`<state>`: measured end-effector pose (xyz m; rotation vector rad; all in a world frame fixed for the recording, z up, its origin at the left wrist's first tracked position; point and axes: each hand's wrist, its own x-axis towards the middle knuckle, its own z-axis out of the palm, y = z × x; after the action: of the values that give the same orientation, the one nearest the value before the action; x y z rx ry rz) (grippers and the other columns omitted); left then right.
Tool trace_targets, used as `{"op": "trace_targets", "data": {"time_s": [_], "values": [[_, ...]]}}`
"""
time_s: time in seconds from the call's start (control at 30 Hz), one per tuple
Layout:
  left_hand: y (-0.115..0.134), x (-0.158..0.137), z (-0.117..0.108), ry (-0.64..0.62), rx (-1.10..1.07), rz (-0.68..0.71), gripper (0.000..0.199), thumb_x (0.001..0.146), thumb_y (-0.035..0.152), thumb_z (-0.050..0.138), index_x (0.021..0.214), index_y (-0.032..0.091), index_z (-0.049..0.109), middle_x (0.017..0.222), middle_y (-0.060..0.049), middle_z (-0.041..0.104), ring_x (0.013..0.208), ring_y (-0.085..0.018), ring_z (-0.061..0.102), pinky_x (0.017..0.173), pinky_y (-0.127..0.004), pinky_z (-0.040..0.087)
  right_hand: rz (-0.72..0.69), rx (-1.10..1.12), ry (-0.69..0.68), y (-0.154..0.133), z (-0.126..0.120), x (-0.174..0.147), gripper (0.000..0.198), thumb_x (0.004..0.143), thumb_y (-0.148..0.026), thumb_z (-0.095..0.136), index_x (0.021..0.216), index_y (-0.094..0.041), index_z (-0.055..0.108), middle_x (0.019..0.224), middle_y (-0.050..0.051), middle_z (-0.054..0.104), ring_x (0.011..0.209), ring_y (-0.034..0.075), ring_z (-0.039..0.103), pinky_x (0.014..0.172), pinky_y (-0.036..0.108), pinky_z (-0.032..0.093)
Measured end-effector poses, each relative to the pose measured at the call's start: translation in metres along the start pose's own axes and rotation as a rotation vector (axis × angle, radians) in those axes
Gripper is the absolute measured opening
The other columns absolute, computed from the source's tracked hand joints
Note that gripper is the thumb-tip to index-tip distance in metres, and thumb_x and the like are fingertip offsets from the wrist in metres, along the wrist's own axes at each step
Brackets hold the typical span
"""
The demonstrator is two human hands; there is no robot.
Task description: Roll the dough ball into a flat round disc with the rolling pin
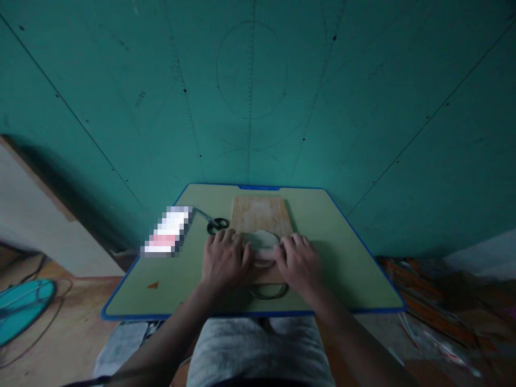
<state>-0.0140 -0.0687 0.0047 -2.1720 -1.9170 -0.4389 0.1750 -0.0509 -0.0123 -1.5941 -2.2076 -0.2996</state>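
One pale disc (262, 242) on one board (261, 214), pressed by both hands' (224, 259) (299, 262) flattened fingers.

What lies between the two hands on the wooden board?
In the head view, a pale round flat piece lies between the left hand and the right hand, on the wooden board. Both hands touch it.

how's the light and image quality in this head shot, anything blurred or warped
Head view: dim, flat light with a teal cast from the wall; soft shadow under the left hand and right hand on the wooden board. Wide-lens warp bends the wall lines and the table edges. One patch left of the scissors is pixelated; the pale round piece shows little detail.
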Motion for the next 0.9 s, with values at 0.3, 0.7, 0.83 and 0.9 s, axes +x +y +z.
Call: {"op": "trace_targets", "data": {"time_s": [0.3, 0.7, 0.83, 0.9], "values": [[-0.007, 0.044, 0.007, -0.258, 0.011, -0.02, 0.043, 0.096, 0.035, 0.032, 0.09, 0.015, 0.07, 0.09, -0.014, 0.071, 0.087, -0.029, 0.068, 0.068, -0.035, 0.048, 0.136, -0.004, -0.246, 0.006, 0.004, 0.055, 0.035, 0.094, -0.031, 0.041, 0.08, -0.022, 0.072, 0.087, 0.007, 0.075, 0.074, 0.02, 0.067, 0.061, 0.031, 0.034], [-0.007, 0.034, -0.003, -0.354, 0.11, 0.139, 0.039, 0.095, 0.026, 0.033, 0.11, 0.017, 0.067, 0.099, -0.016, 0.069, 0.091, -0.033, 0.066, 0.069, -0.038, 0.046, 0.085, -0.002, -0.297, 0.001, -0.003, 0.045, 0.035, 0.098, -0.031, 0.037, 0.088, -0.023, 0.07, 0.097, 0.005, 0.074, 0.083, 0.019, 0.068, 0.065, 0.03, 0.037], [0.001, 0.019, -0.005, -0.229, 0.055, -0.036, 0.039, 0.096, 0.037, 0.034, 0.099, 0.015, 0.067, 0.097, -0.016, 0.068, 0.094, -0.031, 0.063, 0.073, -0.038, 0.045, 0.033, -0.029, -0.226, 0.0, -0.005, 0.024, 0.037, 0.101, -0.037, 0.034, 0.091, -0.022, 0.066, 0.096, 0.006, 0.069, 0.083, 0.019, 0.064, 0.067, 0.031, 0.035], [0.004, 0.012, -0.005, -0.164, 0.029, -0.075, 0.042, 0.097, 0.04, 0.031, 0.092, 0.016, 0.065, 0.092, -0.014, 0.067, 0.092, -0.031, 0.063, 0.074, -0.039, 0.045, -0.007, -0.044, -0.157, 0.0, -0.005, 0.014, 0.036, 0.101, -0.038, 0.035, 0.09, -0.021, 0.064, 0.093, 0.007, 0.067, 0.085, 0.02, 0.062, 0.07, 0.032, 0.035]]}}
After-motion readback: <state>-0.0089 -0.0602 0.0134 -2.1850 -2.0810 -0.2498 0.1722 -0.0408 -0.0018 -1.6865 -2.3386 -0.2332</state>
